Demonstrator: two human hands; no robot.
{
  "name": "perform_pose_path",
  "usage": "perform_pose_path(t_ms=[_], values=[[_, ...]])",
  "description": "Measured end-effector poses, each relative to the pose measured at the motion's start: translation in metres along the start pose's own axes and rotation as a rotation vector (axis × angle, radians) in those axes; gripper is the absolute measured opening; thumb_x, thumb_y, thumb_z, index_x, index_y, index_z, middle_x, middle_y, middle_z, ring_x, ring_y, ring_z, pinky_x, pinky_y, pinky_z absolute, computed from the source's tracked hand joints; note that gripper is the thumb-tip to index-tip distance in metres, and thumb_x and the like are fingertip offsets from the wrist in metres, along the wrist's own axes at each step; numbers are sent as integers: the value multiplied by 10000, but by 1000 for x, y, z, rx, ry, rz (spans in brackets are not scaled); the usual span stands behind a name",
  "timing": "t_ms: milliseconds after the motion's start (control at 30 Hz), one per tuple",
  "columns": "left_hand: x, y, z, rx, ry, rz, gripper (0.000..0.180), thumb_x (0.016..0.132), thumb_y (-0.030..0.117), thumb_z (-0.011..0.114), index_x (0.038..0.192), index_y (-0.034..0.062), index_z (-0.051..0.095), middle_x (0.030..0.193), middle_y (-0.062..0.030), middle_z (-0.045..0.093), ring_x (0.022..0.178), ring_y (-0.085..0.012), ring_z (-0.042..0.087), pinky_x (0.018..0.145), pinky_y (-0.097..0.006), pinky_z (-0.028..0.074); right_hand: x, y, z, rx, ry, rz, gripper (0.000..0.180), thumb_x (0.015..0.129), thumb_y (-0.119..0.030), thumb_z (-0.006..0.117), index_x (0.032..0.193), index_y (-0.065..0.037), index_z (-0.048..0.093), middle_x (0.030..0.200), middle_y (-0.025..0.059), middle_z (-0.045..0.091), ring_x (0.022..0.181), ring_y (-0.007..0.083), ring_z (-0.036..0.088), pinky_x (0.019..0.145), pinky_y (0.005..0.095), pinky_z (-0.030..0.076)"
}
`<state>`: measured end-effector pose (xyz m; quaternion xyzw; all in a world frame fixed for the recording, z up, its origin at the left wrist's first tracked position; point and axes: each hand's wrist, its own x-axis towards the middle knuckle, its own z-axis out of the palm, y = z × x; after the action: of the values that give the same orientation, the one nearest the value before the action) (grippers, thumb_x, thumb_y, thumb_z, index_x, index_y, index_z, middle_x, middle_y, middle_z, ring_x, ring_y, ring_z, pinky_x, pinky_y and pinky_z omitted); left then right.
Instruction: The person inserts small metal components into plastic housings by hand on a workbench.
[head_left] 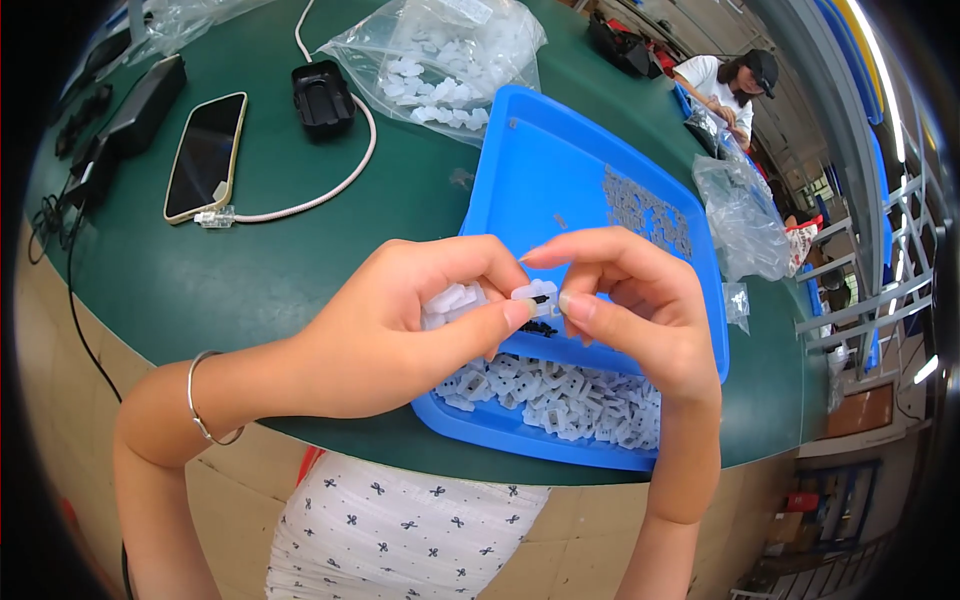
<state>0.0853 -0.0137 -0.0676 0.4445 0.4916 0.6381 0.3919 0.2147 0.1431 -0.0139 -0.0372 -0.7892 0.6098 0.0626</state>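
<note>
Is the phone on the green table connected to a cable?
Yes, the white cable ends in a plug at the lower end of the phone, which lies face up on the green table.

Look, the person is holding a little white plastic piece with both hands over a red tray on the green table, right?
Not quite: the tray is blue, not red. The head view shows the left hand and right hand pinching a small white plastic piece above it, on the green table.
</note>
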Motion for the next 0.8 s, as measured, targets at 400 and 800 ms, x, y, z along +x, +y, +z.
perform_pose_path(t_ms=[400, 800], values=[[-1, 3, -2, 142, -110, 110, 117, 877, 120, 558, 864, 4, 566, 668, -23, 552, 570, -82, 486, 506, -234, 390, 0, 3, 2, -288, 55, -279, 165, 761, 24, 595, 917, -11, 635, 721, 49, 605, 605, 98, 540, 580, 227, 427], [3, -2, -1, 160, -157, 261, 123, 867, 120, 584, 865, -3, 598, 700, -41, 591, 612, -91, 540, 542, -235, 434, -4, -2, -2, -171, -42, -124, 137, 774, -3, 617, 904, 39, 605, 855, 138, 643, 695, 149, 612, 608, 250, 492]])
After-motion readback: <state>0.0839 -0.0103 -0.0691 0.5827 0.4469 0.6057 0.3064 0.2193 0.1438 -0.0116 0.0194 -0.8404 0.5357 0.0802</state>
